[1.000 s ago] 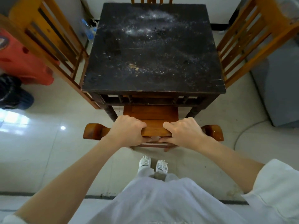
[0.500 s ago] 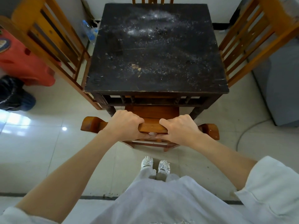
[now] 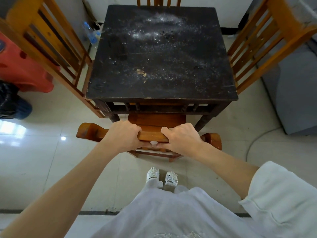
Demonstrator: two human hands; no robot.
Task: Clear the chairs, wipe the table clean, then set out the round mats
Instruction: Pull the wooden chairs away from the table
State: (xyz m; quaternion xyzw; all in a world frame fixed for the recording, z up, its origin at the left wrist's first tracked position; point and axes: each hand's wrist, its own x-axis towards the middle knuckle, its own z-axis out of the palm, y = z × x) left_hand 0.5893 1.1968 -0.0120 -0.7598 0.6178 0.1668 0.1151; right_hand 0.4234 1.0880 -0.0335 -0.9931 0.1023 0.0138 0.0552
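While the wooden chair [image 3: 154, 121] sits tucked under the dusty table [image 3: 161, 54], its top rail [image 3: 151, 134] is gripped by the left hand [image 3: 122, 134] and right hand [image 3: 181, 137], a rigid, probably heavy frame best lifted there.

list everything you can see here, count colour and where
table: 1, black, dusty top, centre
near chair: 1, brown, seat tucked under table's near side
side chairs: 2, orange-brown, left and right of table
far chair: 1, brown, behind table
plastic bottle: 1, clear with blue, floor far left
red plastic thing: 1, left edge
dark bag: 1, floor left
shoes: 2, white, bottom centre
left hand: grips near chair's top rail
right hand: grips same rail
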